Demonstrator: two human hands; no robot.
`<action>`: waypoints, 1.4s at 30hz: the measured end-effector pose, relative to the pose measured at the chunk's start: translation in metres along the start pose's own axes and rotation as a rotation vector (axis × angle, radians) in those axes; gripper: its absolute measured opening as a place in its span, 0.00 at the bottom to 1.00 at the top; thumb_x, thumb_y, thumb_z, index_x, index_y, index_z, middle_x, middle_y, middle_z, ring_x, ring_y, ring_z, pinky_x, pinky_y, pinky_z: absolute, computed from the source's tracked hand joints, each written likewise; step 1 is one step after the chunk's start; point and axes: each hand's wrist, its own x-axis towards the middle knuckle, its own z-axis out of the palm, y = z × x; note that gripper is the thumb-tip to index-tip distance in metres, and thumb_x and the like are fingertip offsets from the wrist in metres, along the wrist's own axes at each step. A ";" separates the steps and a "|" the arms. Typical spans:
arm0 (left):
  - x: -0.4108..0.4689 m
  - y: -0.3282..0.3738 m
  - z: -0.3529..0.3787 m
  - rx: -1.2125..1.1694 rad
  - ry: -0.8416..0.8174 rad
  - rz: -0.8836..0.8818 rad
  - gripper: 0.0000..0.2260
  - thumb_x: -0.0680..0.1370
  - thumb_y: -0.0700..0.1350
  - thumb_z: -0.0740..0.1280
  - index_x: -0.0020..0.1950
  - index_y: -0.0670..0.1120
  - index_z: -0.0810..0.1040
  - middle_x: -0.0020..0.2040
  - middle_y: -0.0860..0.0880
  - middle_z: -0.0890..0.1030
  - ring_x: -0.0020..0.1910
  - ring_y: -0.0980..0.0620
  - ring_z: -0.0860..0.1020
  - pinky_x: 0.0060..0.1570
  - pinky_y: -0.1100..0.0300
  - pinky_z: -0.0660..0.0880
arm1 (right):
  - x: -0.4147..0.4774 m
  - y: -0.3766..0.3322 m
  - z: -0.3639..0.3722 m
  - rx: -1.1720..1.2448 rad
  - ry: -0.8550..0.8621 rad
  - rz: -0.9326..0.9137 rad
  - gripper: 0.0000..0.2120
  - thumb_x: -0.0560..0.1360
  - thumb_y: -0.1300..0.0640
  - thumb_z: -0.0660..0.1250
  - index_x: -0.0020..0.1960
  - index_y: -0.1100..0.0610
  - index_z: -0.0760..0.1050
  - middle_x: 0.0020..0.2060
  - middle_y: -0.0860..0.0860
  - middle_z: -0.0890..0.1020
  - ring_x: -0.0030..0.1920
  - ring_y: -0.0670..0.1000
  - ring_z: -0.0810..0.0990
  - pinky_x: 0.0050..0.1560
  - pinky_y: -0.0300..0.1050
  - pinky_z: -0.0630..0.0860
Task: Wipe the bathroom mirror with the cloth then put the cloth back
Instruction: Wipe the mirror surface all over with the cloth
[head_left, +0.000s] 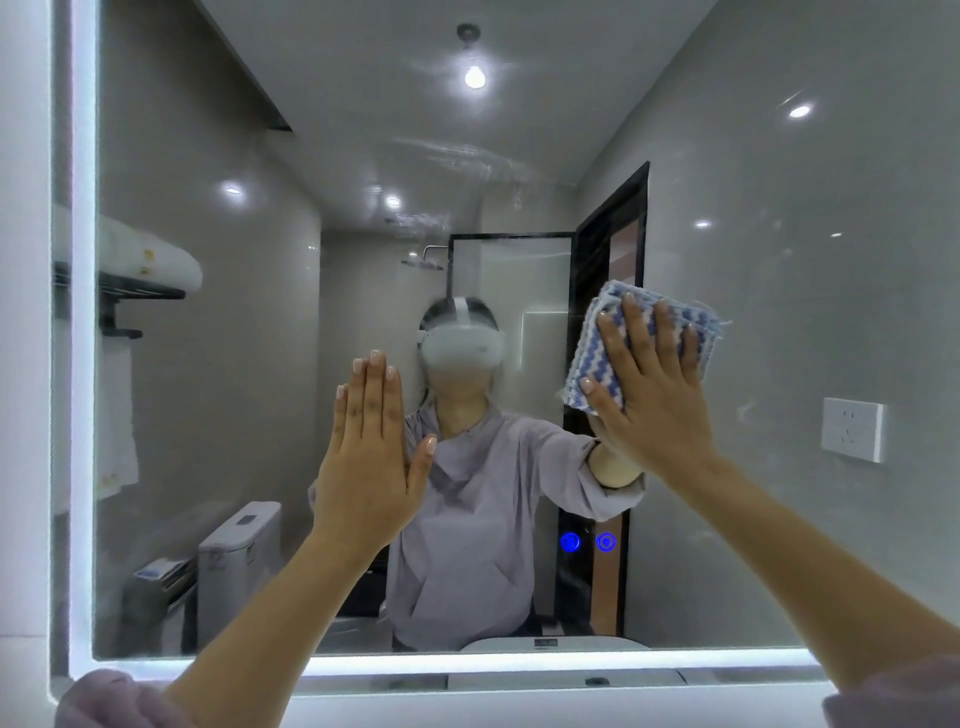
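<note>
Blue-and-white zigzag-patterned cloth (583, 356), folded into a thick pad, lies flat against the bathroom mirror (779, 312), right of the middle of the glass and at about mid height. The right hand (649, 395) presses it there with the palm, its fingers straight and spread over the fabric and the thumb lying along the lower left edge. Cloth shows past the fingertips at the top and at both sides.

The left hand (369, 467) is raised in front of the glass, left of the cloth and well apart from it. It holds nothing; the fingers are straight and close together, pointing up, with the palm turned to the mirror. Whether it touches the glass cannot be told. Both forearms are bare, with a lilac sleeve (119, 701) pushed back at each lower corner of the view.

A glowing white light strip (83, 364) frames the mirror along its left and bottom edges. Two round blue touch buttons (570, 542) shine in the lower part of the glass, below the cloth. Faint streaks mark the glass above the hands. Reflected in the mirror are a lit ceiling bulb (474, 77), a white toilet (234, 566), a towel rack (145, 260) and a white wall socket (852, 428).
</note>
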 end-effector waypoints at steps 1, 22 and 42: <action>0.000 0.000 0.000 -0.004 0.003 0.001 0.33 0.81 0.59 0.41 0.77 0.35 0.46 0.79 0.38 0.44 0.78 0.43 0.43 0.77 0.49 0.44 | 0.005 -0.009 0.000 0.005 -0.002 -0.014 0.35 0.78 0.39 0.50 0.79 0.53 0.46 0.78 0.54 0.48 0.77 0.60 0.44 0.75 0.63 0.43; 0.000 -0.002 0.003 -0.032 -0.002 -0.007 0.33 0.81 0.56 0.49 0.77 0.37 0.45 0.79 0.40 0.43 0.78 0.44 0.43 0.77 0.48 0.46 | 0.153 -0.148 -0.029 0.012 0.093 -0.174 0.35 0.79 0.34 0.42 0.79 0.51 0.40 0.79 0.51 0.43 0.78 0.56 0.40 0.71 0.54 0.29; -0.001 0.000 -0.002 0.022 -0.009 0.005 0.32 0.81 0.58 0.45 0.77 0.35 0.49 0.78 0.38 0.47 0.78 0.42 0.47 0.75 0.48 0.48 | 0.127 -0.074 -0.032 0.006 0.063 -0.289 0.33 0.79 0.36 0.43 0.78 0.48 0.41 0.79 0.48 0.45 0.78 0.52 0.41 0.76 0.53 0.35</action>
